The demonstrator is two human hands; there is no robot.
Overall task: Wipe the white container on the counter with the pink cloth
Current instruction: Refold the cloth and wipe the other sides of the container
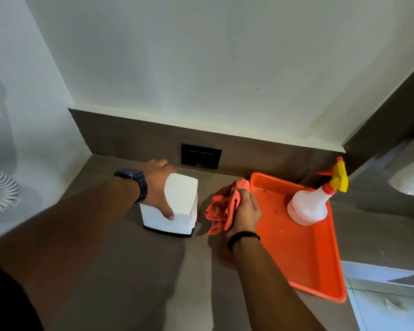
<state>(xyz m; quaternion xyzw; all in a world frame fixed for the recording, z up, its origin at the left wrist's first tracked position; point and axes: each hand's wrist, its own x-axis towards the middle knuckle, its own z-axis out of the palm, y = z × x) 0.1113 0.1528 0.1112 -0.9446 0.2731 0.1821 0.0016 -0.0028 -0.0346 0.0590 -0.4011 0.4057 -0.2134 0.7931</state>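
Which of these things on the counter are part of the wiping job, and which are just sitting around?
Part of the job:
white container, steadied by the left hand
pink cloth, bunched in the right hand

Just lying about:
orange tray
spray bottle, standing on the tray
black wall socket
white coiled cord

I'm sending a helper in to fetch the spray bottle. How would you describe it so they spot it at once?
Find the orange tray on the right of the brown counter. The spray bottle stands at the tray's far end. It is the only thing on the tray: a translucent white body with a yellow and orange trigger head.
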